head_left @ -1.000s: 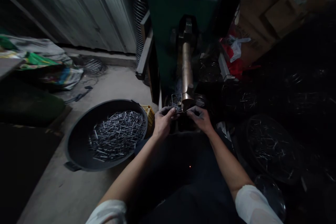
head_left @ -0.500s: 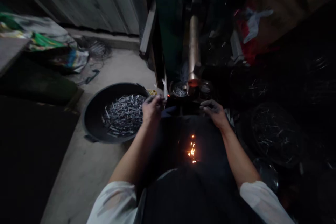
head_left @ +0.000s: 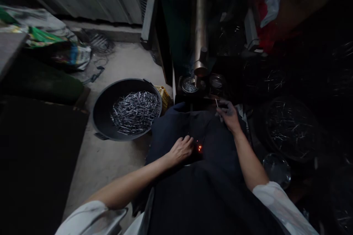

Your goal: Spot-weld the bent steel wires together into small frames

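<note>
My left hand (head_left: 182, 149) is over the dark apron (head_left: 171, 125) on my lap, its fingers curled together; whatever they hold, if anything, is hidden. Right beside its fingertips, small orange sparks (head_left: 199, 148) glow against the dark cloth. My right hand (head_left: 230, 116), near the apron's far right edge, pinches a thin metal rod (head_left: 216, 102) that stands nearly upright. Ahead of both hands hangs a metal cylinder (head_left: 201, 40) of a machine, above a small round dish of metal bits (head_left: 189, 85).
A wide black pan (head_left: 100, 117) heaped with thin metal pieces (head_left: 136, 112) stands on the floor at left, by a yellow crate (head_left: 164, 97). On the dark right side are a container of similar pieces (head_left: 289, 125) and a clear round bowl (head_left: 276, 170).
My left hand has come back from beside the pan to the lap. My right hand has stayed nearly in place, its rod now visible. The sparks on the lap have shrunk, and the view has shifted slightly.
</note>
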`<action>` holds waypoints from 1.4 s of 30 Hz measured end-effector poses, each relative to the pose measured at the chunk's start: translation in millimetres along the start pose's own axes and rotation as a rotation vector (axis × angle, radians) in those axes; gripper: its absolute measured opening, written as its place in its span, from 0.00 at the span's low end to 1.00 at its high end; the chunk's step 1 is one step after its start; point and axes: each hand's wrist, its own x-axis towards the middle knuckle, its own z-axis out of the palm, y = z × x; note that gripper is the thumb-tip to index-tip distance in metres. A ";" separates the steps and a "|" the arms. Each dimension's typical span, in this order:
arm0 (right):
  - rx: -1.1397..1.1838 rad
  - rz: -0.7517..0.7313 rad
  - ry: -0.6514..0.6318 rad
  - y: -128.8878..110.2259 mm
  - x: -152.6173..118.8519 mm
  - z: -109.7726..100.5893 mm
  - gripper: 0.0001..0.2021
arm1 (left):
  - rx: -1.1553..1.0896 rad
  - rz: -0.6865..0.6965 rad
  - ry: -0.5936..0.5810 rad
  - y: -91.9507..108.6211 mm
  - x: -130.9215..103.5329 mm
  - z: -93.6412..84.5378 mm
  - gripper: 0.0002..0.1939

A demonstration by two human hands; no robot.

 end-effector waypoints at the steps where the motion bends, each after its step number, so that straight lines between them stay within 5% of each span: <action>1: -0.010 -0.014 0.011 0.3 -1.0 -1.3 0.25 | 0.012 0.014 0.005 -4.0 -0.6 -3.2 0.09; 3: -0.042 -0.062 0.028 0.3 -3.6 -4.6 0.19 | -0.004 -0.033 0.070 -17.6 -3.9 -12.9 0.09; 6: -0.134 -0.175 -0.009 -6.0 -10.9 -5.4 0.14 | -0.131 -0.277 0.307 -43.4 -6.2 -30.4 0.07; 10: -0.260 -0.352 -0.219 -23.8 -28.2 9.9 0.20 | -0.582 -0.579 0.662 -66.0 3.9 -48.2 0.13; 13: -0.357 -0.493 -0.355 -32.2 -38.7 29.1 0.19 | -0.962 -0.617 0.787 -65.8 15.8 -53.9 0.13; 22: -0.483 -0.690 -0.431 -30.5 -29.6 49.7 0.19 | -1.576 -0.583 0.754 -34.1 29.7 -71.1 0.19; 28: -0.443 -0.689 -0.442 -37.8 -24.0 47.8 0.19 | -1.650 -0.525 0.783 -29.7 31.0 -85.7 0.18; 42: -0.447 -0.676 -0.466 -53.5 -6.1 46.0 0.19 | -1.700 -0.490 0.860 -35.2 44.8 -88.2 0.18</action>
